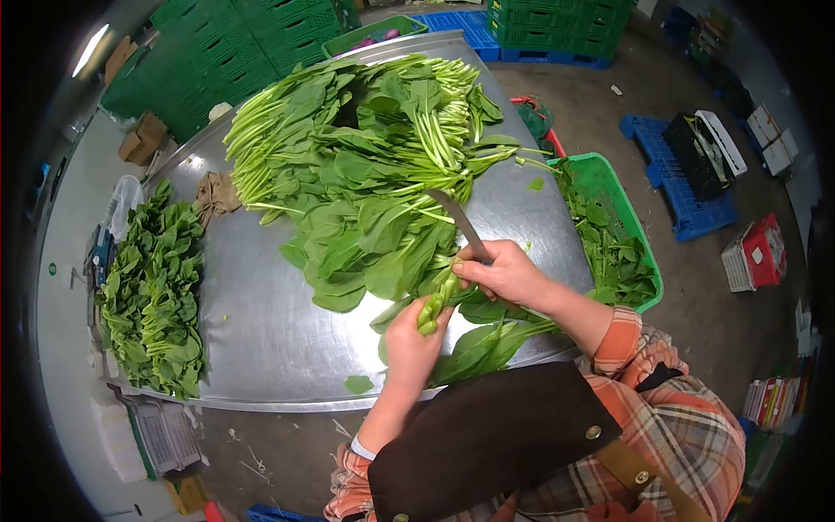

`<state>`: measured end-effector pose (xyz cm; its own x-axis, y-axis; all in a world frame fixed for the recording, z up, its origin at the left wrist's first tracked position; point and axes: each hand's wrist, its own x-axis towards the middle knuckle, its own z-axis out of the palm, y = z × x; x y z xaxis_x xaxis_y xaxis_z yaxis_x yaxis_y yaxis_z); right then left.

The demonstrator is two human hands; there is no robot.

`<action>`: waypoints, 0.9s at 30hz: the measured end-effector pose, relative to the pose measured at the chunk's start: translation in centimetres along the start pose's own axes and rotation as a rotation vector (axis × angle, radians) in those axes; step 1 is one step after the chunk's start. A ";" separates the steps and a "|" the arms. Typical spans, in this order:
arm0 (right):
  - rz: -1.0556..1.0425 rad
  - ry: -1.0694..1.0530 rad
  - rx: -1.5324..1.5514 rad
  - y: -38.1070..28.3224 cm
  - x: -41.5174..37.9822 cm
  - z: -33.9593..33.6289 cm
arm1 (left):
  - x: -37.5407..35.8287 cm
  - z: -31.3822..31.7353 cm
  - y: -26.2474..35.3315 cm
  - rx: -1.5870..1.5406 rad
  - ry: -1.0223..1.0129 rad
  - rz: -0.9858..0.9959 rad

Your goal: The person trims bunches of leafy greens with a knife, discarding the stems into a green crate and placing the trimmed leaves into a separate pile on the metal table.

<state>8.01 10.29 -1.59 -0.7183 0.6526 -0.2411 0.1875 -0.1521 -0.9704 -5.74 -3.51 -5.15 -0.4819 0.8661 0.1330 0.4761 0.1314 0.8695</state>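
My left hand [412,345] is closed around a small bunch of leafy greens [432,315], its pale stem ends pointing up between my hands near the table's front edge. My right hand [504,277] grips a curved knife [458,217], its blade slanting up and left, and its fingers touch the top of the bunch. Just beyond my hands lies a large heap of leafy greens [357,174] with light green stems. Loose leaves [487,346] lie beneath and beside my hands. The knife's handle is hidden in my right hand.
The metal table [252,304] bears another pile of greens [156,296] at left and a brown cloth [217,195]. A green crate [648,252] with leaves stands against the right side. Behind are stacked green crates [235,43]; blue pallets [687,187] lie on the floor at right.
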 end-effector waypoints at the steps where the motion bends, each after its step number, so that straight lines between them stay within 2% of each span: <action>1: 0.001 -0.015 0.027 0.7 0.3 0.2 | 0.1 -0.2 0.2 -0.040 -0.045 -0.097; 2: -0.103 -0.045 -0.140 1.6 0.5 -0.1 | 0.1 -0.6 0.6 -0.235 -0.050 -0.233; 5: -0.630 0.078 -0.610 4.3 0.3 0.5 | 0.0 -0.5 0.0 -0.386 -0.010 -0.295; 9: -0.530 -0.001 -0.759 4.9 -0.1 0.3 | 0.0 -0.4 1.1 -0.408 -0.063 -0.300; 12: -0.444 0.019 -0.853 5.6 -0.7 -0.1 | 0.2 -0.7 1.3 -0.489 -0.091 -0.342; 14: -0.249 0.097 -0.648 7.0 -0.7 -1.0 | -0.2 -1.0 1.4 -0.595 -0.111 -0.427; 15: -0.152 0.137 -0.543 8.1 -0.7 -1.7 | -0.5 -1.4 0.9 -0.626 -0.138 -0.402; 17: -0.224 0.411 -0.782 12.1 -0.3 -5.3 | -0.9 -3.0 -0.5 -0.690 -0.187 -0.352; 19: -0.283 0.816 -0.963 11.6 0.1 -8.3 | -1.0 -4.8 -0.2 -0.836 -0.112 -0.331; 21: -0.435 0.707 -0.891 10.2 0.9 -8.5 | -0.5 -5.4 -1.7 -0.873 -0.002 -0.122; 22: -0.504 0.653 -0.851 9.7 1.2 -7.9 | -0.3 -5.4 -0.7 -0.920 0.057 -0.123; 23: -0.508 0.463 -0.865 9.8 1.8 -6.4 | -0.5 -5.6 -0.6 -0.885 0.034 -0.177; 25: -0.484 0.245 -0.947 10.3 3.2 -2.9 | -0.7 -6.5 -0.7 -0.811 -0.009 -0.273; 27: -0.416 0.157 -1.029 11.6 5.5 -0.7 | -1.1 -6.8 -1.2 -0.724 -0.017 -0.279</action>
<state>6.68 12.61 -14.18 -0.7752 0.6072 0.1741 0.4694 0.7382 -0.4845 -10.77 -7.89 -3.12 -0.4989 0.8555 -0.1390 -0.2636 0.0031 0.9646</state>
